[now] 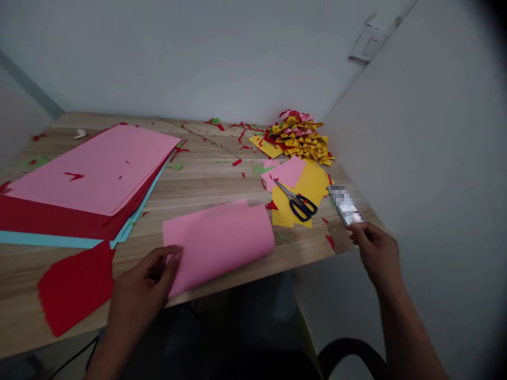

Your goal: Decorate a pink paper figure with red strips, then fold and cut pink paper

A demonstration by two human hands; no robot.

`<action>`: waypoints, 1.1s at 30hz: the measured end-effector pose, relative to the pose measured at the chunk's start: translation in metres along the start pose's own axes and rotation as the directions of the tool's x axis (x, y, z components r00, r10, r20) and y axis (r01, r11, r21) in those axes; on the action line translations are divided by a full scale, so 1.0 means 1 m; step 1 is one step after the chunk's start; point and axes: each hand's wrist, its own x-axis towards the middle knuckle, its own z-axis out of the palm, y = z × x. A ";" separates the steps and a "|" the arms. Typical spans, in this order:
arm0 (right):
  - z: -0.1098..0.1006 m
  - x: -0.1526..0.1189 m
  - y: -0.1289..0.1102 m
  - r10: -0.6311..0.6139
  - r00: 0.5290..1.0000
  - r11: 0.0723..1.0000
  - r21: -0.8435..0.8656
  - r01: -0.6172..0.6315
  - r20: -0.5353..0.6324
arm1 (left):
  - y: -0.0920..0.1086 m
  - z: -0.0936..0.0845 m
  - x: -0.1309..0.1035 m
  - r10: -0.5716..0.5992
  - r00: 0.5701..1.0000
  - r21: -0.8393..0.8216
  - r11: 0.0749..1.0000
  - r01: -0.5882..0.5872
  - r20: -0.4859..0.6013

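Both hands grip: left hand (137, 287) pinches pink sheet (219, 240); right hand (376, 250) pinches glue stick (347, 210).

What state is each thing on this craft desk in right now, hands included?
Pink sheet: folded over, loose curl, at the desk's near edge.
Left hand: pinching that sheet's corner.
Right hand: fingertips on a small tube lying flat.
Scissors: shut, lying on yellow paper.
Paper stack: flat, pink on top.
Red piece: cut, lying flat.
Folded yellow and pink pieces: heaped in the corner.
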 end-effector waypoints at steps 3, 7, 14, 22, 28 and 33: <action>-0.004 -0.013 -0.006 0.044 0.995 0.997 0.065 -0.049 0.084 | -0.002 0.000 0.001 -0.020 0.999 -0.012 1.000 0.021 0.029; 0.023 -0.036 -0.032 0.002 0.966 0.969 0.238 -0.067 0.260 | -0.005 -0.001 0.002 -0.033 0.999 -0.059 0.998 0.034 0.009; 0.065 -0.052 -0.056 -0.124 0.925 0.821 0.561 -0.108 0.359 | -0.008 -0.003 0.003 -0.037 0.999 -0.091 0.995 0.039 0.024; 0.079 -0.067 -0.087 0.011 0.869 0.479 0.760 -0.438 0.494 | -0.007 -0.005 0.002 -0.049 0.999 -0.141 0.989 0.050 0.014; 0.085 -0.075 -0.100 -0.005 0.807 0.369 0.751 -0.548 0.591 | -0.007 -0.005 0.002 -0.043 0.999 -0.138 0.989 0.047 0.029; 0.085 -0.082 -0.115 -0.046 0.766 0.166 0.761 -0.627 0.641 | -0.005 -0.005 0.001 -0.028 0.999 -0.191 0.981 0.031 0.016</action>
